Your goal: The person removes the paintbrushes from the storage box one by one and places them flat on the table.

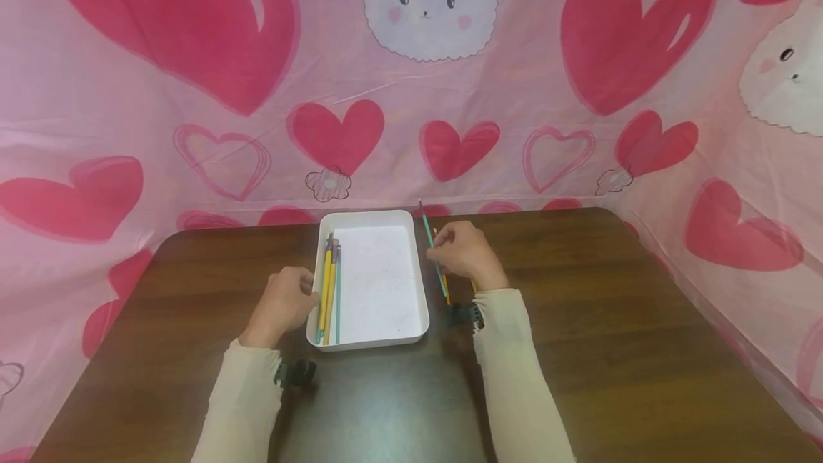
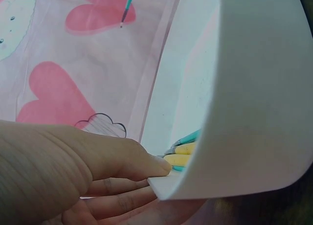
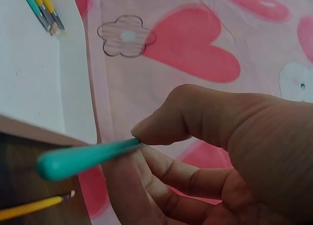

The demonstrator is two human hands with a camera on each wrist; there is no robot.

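Observation:
A white rectangular tray (image 1: 379, 284) lies on the table. My left hand (image 1: 283, 306) grips its left wall, thumb (image 2: 146, 164) over the rim and the other fingers outside. Along that wall inside the tray lie several yellow and teal paintbrushes (image 1: 329, 291), side by side with their bristles toward the back. Just right of the tray, my right hand (image 1: 468, 252) pinches a teal paintbrush (image 3: 83, 159) between thumb and forefinger. The brush is held at a slant, bristle end up and away. Below that hand, a yellow paintbrush (image 3: 34, 208) lies on the table, partly hidden in the head view.
The brown wooden table (image 1: 617, 334) has rounded far corners. Behind it and on both sides hangs a pink cloth (image 1: 398, 84) with hearts and white animal faces. A dark wrist device (image 1: 298, 374) sits at my left cuff, another (image 1: 464, 315) at the right.

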